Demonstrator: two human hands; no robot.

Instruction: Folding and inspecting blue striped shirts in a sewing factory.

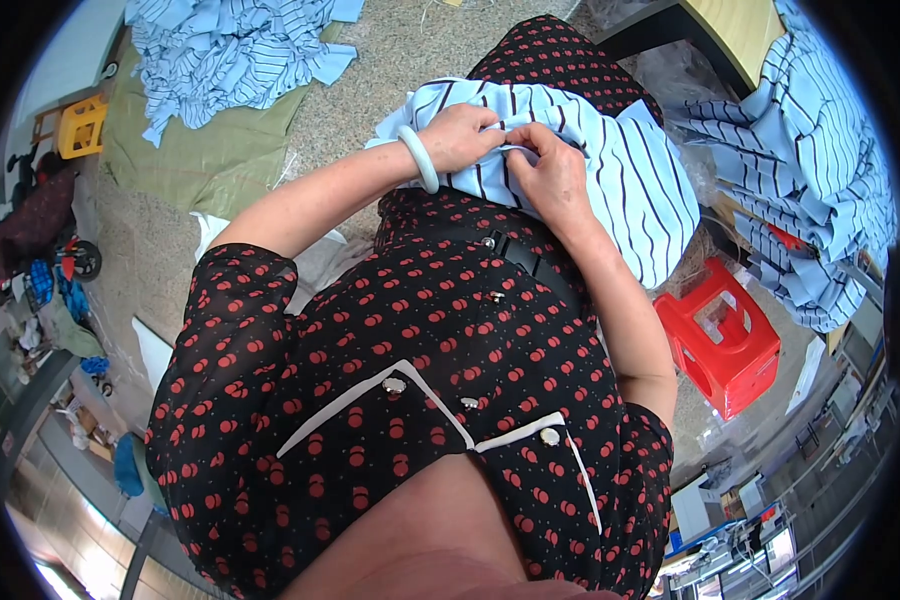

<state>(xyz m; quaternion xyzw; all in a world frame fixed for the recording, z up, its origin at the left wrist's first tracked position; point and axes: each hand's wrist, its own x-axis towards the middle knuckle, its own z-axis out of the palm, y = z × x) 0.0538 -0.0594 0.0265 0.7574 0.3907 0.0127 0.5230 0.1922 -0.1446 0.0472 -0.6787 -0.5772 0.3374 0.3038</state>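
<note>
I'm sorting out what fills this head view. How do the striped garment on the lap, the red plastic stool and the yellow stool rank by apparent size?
Largest to smallest:
1. Striped garment, pinched by both hands
2. Red plastic stool
3. Yellow stool, which is farther off near the rim, so its true size is unsure

Black red-dotted dress (410, 340), pale bangle (419, 158)

2 hands (460, 135) (550, 175), 1 striped garment (630, 170), 2 garment piles (235, 45) (820, 190), 1 red stool (720, 335).
</note>
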